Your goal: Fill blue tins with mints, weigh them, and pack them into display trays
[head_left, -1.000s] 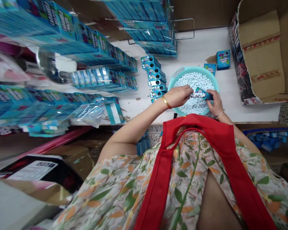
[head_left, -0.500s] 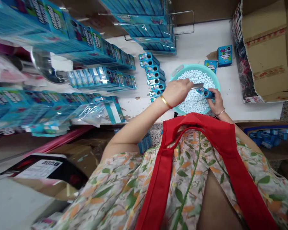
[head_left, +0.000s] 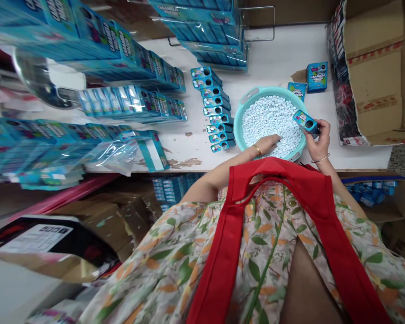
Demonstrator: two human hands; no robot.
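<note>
My left hand is down in the small white candies, its fingers closed and their tips partly sunk among them. The metal scoop it held a moment ago is hidden now. A turquoise plastic basin holds the candies. Over the basin's right rim, my right hand grips a small blue candy box, tilted, with a dark round hole in its end facing up. Left of the basin stands a row of similar blue boxes with round holes on top.
Stacked blue display cartons fill the left side, with wrapped packs at the back. A closed blue box lies behind the basin. An open cardboard carton stands at right. Below the table edge, another carton holds blue boxes.
My left hand has moved from the box's opening down into the candies, and the scoop has gone out of sight. My right hand has shifted slightly right with the box.
</note>
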